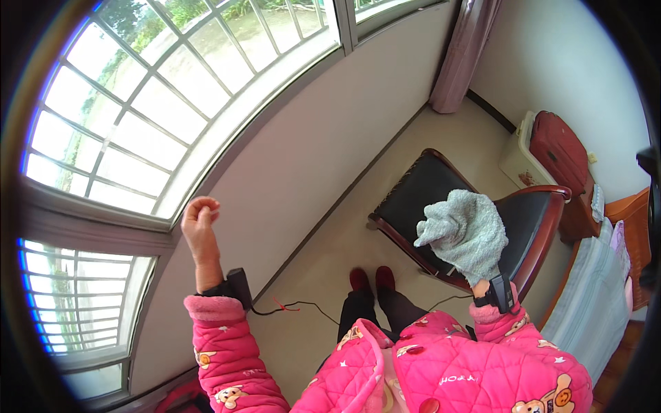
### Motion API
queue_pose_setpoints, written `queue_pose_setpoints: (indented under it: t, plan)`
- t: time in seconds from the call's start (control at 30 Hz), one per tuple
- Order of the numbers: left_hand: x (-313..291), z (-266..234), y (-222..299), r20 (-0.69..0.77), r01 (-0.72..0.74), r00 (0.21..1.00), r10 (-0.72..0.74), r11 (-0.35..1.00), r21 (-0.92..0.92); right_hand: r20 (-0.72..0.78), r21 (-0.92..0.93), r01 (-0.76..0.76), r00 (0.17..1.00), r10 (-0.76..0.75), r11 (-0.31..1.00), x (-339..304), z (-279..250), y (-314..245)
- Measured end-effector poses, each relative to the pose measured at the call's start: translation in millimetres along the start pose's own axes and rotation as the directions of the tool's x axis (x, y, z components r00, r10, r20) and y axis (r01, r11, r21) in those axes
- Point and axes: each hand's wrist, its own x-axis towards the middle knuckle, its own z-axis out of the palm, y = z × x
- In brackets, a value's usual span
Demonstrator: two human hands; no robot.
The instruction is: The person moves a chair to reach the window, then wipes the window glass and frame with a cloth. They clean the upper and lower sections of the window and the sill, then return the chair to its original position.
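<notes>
Pale grey-green plush cloth (468, 230) sits between 3 and 4 o'clock, taking the centre of the view as the hub and its top edge as 12, and is bunched over the right hand (480, 288). Only a strip of skin shows at that wrist, between the cloth and a black wrist device (501, 294); the fingers are covered, and whether they are apart or clamped on the fabric cannot be told. The cloth overlaps the black seat of a chair (416, 186) with a dark red wooden frame, at about 3 o'clock; contact with the chair cannot be confirmed. At about 9 o'clock, the left hand (200, 230) is raised, its fingers curled in and together, with nothing visible in its grasp. It is nearest the barred window (147, 72) at 10 o'clock, seen against the lower edge of the frame; contact is unclear. A second black device (239, 289) is strapped to the left wrist, and a dark cable (318, 307) with a red tie runs from it. Both arms wear a pink quilted jacket (231, 351). Dark red shoes (359, 279) stand on the floor at 5 o'clock. A mauve curtain (465, 58) hangs between 1 and 2 o'clock, a red suitcase (556, 144) lies between 2 and 3, and a striped bed cover (589, 296) extends at 4.
</notes>
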Motion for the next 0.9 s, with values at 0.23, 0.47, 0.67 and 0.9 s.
queue_pose_setpoints:
  t: [0.23,0.47,0.67,0.9]
  plan:
    - [71,37,0,0.041,-0.03,0.998,0.039,0.98,-0.197,0.025,-0.11,0.171,0.985,-0.17,0.979,18,13,-12]
    - [79,75,-3,0.182,-0.092,0.975,0.128,0.977,-0.194,0.028,-0.13,0.313,0.95,-0.312,0.941,21,15,-20]
    - [89,98,9,0.211,-0.113,0.969,0.131,0.989,-0.095,0.027,-0.164,0.46,0.886,-0.462,0.873,26,13,-21]
    - [126,160,2,0.353,-0.186,0.896,0.269,0.95,-0.252,0.088,-0.328,0.66,0.733,-0.674,0.675,20,22,-28]
